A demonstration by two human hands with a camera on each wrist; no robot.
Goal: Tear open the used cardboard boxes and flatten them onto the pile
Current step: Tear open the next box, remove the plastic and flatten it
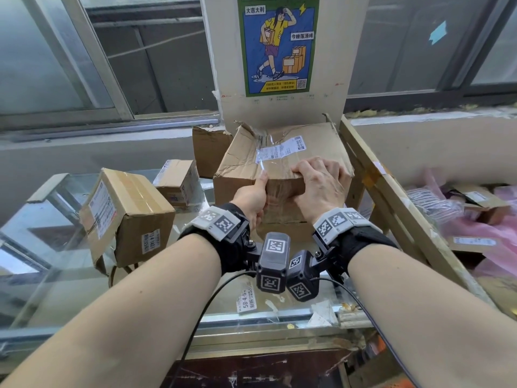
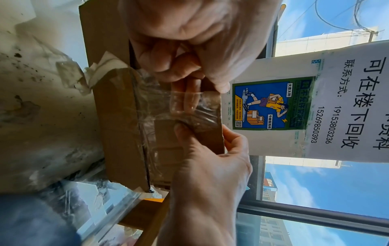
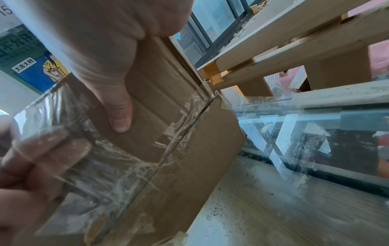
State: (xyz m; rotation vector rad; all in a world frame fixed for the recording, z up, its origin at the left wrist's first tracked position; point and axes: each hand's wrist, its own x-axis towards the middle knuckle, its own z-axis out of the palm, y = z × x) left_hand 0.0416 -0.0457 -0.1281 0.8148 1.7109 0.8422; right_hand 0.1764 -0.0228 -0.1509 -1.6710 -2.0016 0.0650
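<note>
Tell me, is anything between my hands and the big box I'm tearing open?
No. Both hands are already on the big box. The left hand pinches the clear tape at its near edge, and the right hand grips that edge beside it. Only the tape lies between fingers and cardboard.

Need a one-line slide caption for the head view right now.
Left hand pinches clear tape while right hand grips the large cardboard box; two smaller boxes wait left.
</note>
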